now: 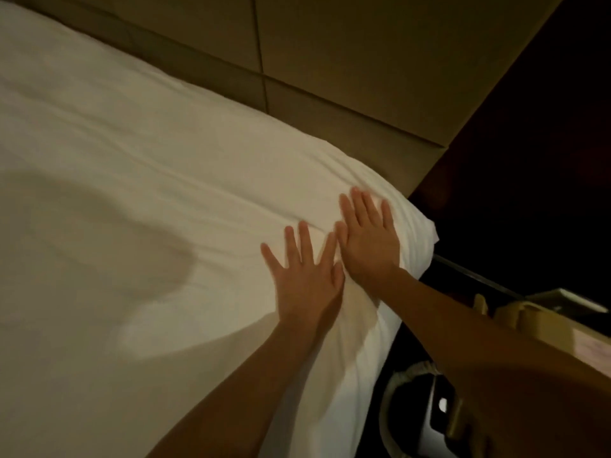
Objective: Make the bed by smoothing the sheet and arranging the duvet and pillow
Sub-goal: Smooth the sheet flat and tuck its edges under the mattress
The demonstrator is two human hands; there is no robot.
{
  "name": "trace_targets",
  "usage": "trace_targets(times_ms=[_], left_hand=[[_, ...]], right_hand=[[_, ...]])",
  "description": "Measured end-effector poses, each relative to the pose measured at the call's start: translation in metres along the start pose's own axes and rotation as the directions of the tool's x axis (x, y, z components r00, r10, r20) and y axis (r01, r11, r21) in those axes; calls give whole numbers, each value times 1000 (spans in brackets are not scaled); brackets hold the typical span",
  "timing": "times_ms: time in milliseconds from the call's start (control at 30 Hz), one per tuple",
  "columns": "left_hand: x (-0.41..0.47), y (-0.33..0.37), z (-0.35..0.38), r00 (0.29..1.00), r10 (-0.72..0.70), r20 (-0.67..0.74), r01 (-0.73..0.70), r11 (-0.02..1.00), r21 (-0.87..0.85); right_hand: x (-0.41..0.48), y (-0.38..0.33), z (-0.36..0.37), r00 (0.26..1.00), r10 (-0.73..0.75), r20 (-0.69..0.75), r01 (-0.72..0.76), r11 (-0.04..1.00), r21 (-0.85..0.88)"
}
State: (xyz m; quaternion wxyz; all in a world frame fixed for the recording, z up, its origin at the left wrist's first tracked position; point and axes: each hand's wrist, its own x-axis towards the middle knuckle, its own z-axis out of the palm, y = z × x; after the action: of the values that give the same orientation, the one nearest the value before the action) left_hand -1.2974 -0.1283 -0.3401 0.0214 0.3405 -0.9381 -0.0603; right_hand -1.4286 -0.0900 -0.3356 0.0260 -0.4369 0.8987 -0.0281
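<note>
A white sheet (139, 166) covers the bed and fills the left and middle of the head view, with soft creases near the bed's right corner. My left hand (305, 279) lies flat on the sheet with fingers spread and straight. Just to its right, my right hand (368, 241) presses flat on the sheet close to the corner (426, 233), fingers straight. The two hands touch at the thumb side. No duvet or pillow can be made out as a separate thing.
A padded beige headboard (347, 61) runs along the far side of the bed. Dark wood panelling (545, 143) stands to the right. A bedside unit with a pale object (529, 312) sits at the right edge, below the bed corner.
</note>
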Motion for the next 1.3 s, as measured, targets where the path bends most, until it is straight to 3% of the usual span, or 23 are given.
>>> trace_targets(times_ms=[67, 233, 400, 500, 667, 767, 867, 1033, 1133, 1300], left_hand=[[9, 6, 2, 1000, 12, -3, -12, 1000, 0], [25, 39, 5, 998, 56, 18, -56, 998, -33], [29, 46, 11, 995, 102, 6, -101, 994, -27], [28, 45, 10, 995, 94, 18, -93, 995, -24], [28, 46, 13, 996, 89, 11, -89, 996, 2], [27, 46, 13, 996, 84, 9, -85, 996, 0], [28, 47, 14, 996, 80, 33, -80, 997, 14], [29, 45, 15, 996, 73, 51, -74, 997, 20], [30, 46, 16, 995, 78, 54, -80, 996, 28], [29, 43, 14, 992, 72, 108, -76, 997, 33]], right_hand=[[9, 16, 2, 992, 118, 36, -118, 993, 2], [22, 32, -1, 970, 224, 96, -231, 970, 73], [25, 50, 1, 923, 383, -35, -350, 876, 332], [23, 61, -6, 821, 555, 136, -550, 701, 454], [29, 77, -14, 695, 551, 462, -708, 636, 307], [28, 76, -17, 653, 593, 470, -741, 628, 238], [22, 73, -17, 652, 636, 413, -746, 635, 200], [3, 67, -24, 767, 601, 226, -639, 748, 181], [-6, 61, -35, 766, 611, 201, -642, 704, 304], [-12, 49, -46, 760, 622, 188, -643, 679, 355]])
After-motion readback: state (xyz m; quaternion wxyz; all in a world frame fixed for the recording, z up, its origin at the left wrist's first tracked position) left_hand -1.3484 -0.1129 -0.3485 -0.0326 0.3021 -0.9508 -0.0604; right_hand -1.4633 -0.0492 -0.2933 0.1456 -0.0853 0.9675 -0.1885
